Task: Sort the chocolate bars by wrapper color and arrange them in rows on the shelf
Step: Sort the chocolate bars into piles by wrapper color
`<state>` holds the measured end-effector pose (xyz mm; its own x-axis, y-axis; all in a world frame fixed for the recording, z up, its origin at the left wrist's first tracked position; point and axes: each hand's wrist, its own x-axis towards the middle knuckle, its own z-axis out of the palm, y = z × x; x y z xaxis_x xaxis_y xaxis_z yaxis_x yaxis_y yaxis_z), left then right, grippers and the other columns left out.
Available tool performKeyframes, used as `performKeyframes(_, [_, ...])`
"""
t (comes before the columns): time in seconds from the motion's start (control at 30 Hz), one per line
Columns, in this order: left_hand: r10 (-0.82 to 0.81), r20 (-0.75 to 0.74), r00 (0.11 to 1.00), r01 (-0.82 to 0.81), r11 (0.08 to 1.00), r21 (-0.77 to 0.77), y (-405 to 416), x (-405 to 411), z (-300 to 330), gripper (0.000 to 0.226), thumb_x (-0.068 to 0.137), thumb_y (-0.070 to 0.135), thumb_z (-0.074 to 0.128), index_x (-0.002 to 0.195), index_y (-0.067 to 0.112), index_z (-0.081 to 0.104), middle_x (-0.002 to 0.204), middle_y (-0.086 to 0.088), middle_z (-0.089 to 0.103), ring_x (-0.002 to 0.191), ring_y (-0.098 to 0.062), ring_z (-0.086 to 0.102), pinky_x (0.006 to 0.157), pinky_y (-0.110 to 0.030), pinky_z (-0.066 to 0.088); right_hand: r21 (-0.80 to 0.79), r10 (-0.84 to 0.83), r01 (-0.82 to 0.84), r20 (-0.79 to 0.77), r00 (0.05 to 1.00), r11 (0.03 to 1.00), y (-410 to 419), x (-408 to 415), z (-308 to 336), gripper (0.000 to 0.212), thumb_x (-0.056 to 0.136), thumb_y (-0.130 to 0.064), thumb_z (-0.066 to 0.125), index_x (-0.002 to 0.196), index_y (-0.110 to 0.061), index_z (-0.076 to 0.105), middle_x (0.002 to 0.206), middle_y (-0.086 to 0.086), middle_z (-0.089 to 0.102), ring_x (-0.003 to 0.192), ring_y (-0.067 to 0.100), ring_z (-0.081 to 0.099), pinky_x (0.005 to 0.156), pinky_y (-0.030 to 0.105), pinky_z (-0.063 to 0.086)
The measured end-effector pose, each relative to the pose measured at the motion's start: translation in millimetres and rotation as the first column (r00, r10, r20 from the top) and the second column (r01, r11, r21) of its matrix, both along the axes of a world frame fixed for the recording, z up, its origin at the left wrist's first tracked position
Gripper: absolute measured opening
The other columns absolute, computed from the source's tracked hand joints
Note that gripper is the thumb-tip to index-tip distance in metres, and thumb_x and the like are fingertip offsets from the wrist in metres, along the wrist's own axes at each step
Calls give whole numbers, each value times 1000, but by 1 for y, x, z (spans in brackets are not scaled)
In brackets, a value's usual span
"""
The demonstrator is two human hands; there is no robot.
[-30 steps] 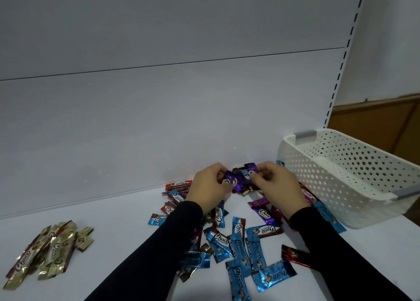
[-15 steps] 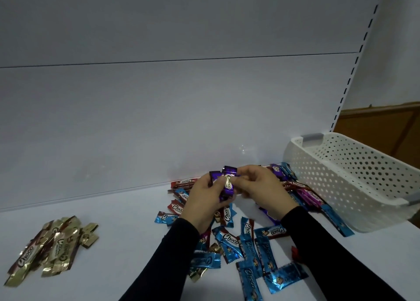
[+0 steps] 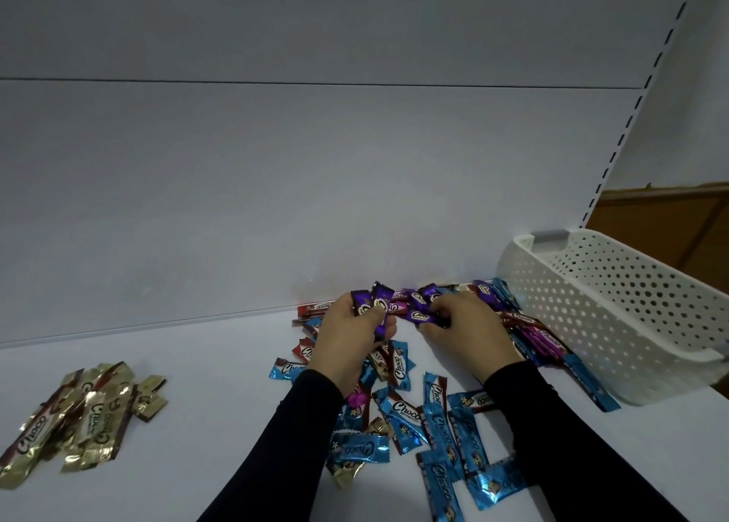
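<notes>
Both hands have parted — the left hand [image 3: 352, 336] still grips a bunch of purple bars [image 3: 372, 304], the right hand [image 3: 465, 330] reaches back, pinching another purple bar [image 3: 421, 316] from the pile — purple gathering continues.

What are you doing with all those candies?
A person is sorting chocolate bars by color. The left hand holds a few purple bars, and the right hand reaches into the mixed pile for another purple one. The gold bars already lie apart on the left. A white basket sits at the right.
</notes>
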<state>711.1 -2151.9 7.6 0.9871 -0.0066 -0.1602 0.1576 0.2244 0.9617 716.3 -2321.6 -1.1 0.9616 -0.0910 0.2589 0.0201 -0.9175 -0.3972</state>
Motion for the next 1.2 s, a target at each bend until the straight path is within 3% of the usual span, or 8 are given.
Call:
performKeyframes(0.2, [7, -44, 999, -7, 1000, -6, 1, -2, 2, 12, 98, 1, 57, 96, 12, 62, 100, -13, 70, 93, -25, 73, 86, -36, 61, 93, 70, -63, -68, 995, 994, -6, -5, 5, 23, 84, -28, 69, 107, -24, 67, 101, -5, 64, 87, 8, 56, 74, 19, 40])
performKeyframes(0.37, [16, -51, 999, -17, 1000, -5, 1, 0, 4, 11, 98, 0, 56, 104, 8, 61, 104, -14, 68, 93, -25, 73, 83, -35, 61, 185, 142, -136, -16, 990, 973, -13, -7, 12, 15, 85, -24, 72, 99, -21, 74, 96, -6, 65, 83, 6, 60, 67, 8, 39])
performKeyframes(0.53, [24, -50, 998, -24, 1000, 9, -1, -2, 5, 10, 98, 0, 56, 96, 8, 62, 102, -17, 69, 95, -29, 71, 85, -39, 61, 537, 183, -184, 56, 982, 823, -17, -12, 18, 13, 75, -23, 83, 86, -26, 76, 87, -5, 72, 79, 9, 68, 75, 29, 57])
performKeyframes(0.67, [21, -95, 995, -30, 995, -93, -3, -4, 8, 6, 100, 13, 58, 101, 10, 64, 103, -17, 71, 90, -25, 71, 83, -38, 61, 595, 245, -301, 175, 953, 746, -16, -14, 20, 20, 74, -20, 85, 86, -33, 76, 98, -2, 66, 89, 16, 67, 82, 39, 58])
performKeyframes(0.77, [-26, -100, 995, 4, 977, -212, -5, -5, 9, 14, 97, 18, 63, 106, 7, 67, 102, -14, 74, 91, -23, 72, 75, -33, 61, 564, 294, -356, 202, 934, 745, -8, -15, 18, 23, 74, -15, 84, 91, -29, 76, 101, -1, 62, 91, 17, 65, 84, 35, 57])
performKeyframes(0.93, [-13, -48, 999, 7, 993, -122, -7, -7, 8, 8, 95, 1, 61, 101, 4, 66, 97, -12, 75, 84, -20, 73, 71, -26, 59, 608, 293, -350, 196, 936, 713, -7, -14, 17, 14, 81, -16, 79, 91, -23, 72, 99, -1, 67, 89, 12, 68, 83, 32, 58])
performKeyframes(1.07, [47, -47, 998, -52, 993, -106, -5, -5, 8, 5, 95, 1, 63, 97, 4, 64, 90, -8, 73, 86, -20, 73, 74, -29, 61, 253, 63, -86, 97, 993, 964, -26, -2, 6, 16, 91, -30, 65, 104, -22, 72, 104, -6, 68, 92, 5, 61, 90, 27, 50])
performKeyframes(1.2, [41, -48, 998, -46, 995, -86, -7, -6, 7, 7, 94, 2, 63, 100, 6, 64, 96, -9, 73, 90, -21, 73, 69, -25, 59, 106, 57, -58, 9, 998, 993, -27, 4, -1, 32, 93, -32, 62, 121, -18, 68, 117, -1, 67, 103, 13, 59, 86, 20, 39])
